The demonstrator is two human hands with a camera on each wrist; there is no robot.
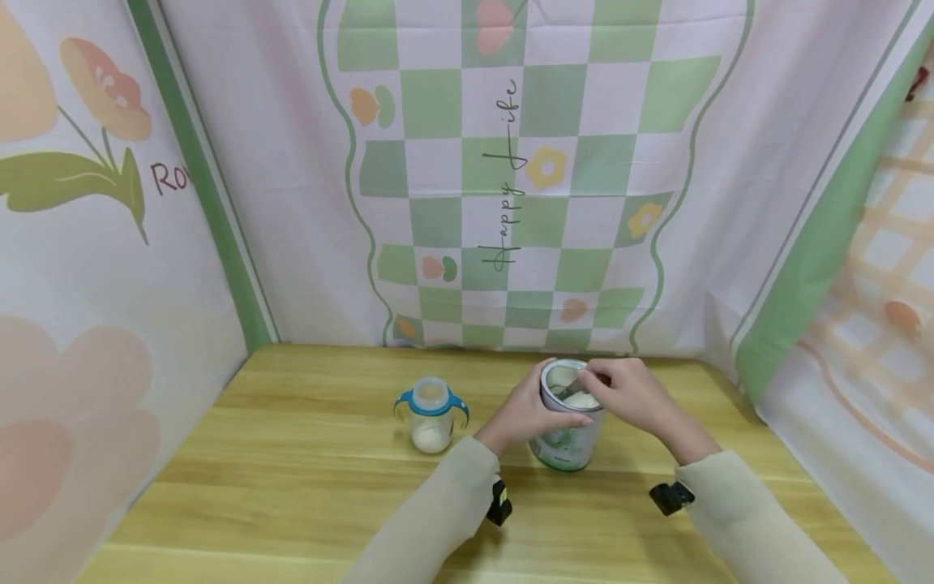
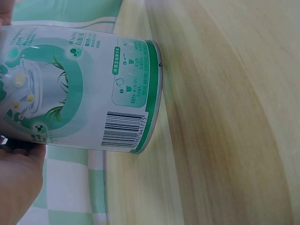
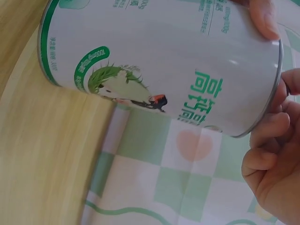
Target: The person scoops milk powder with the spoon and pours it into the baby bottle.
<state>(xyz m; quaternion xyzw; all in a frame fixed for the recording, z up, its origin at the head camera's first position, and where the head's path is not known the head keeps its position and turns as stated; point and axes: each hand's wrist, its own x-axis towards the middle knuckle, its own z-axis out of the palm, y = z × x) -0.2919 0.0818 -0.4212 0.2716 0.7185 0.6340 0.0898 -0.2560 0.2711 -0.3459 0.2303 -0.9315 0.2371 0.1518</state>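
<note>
A white and green milk powder can (image 1: 566,442) stands open at the top on the wooden table, pale powder inside. My left hand (image 1: 527,410) grips its upper side, thumb across the front below the rim; in the right wrist view the left thumb (image 3: 263,18) presses the can wall. Over the mouth, my right hand (image 1: 629,393) pinches a dark grey spoon (image 1: 571,390) that slants down into the can; its lower end is partly hidden. The right wrist view has the curled right fingers (image 3: 265,159) at the can's rim. Left of the can is a clear baby bottle (image 1: 430,430) without a lid.
The bottle has a blue collar with two handles (image 1: 458,405) and some pale powder at its bottom. Behind the wooden table (image 1: 314,470) hangs a green and white checked cloth (image 1: 489,219); printed curtains close in both sides.
</note>
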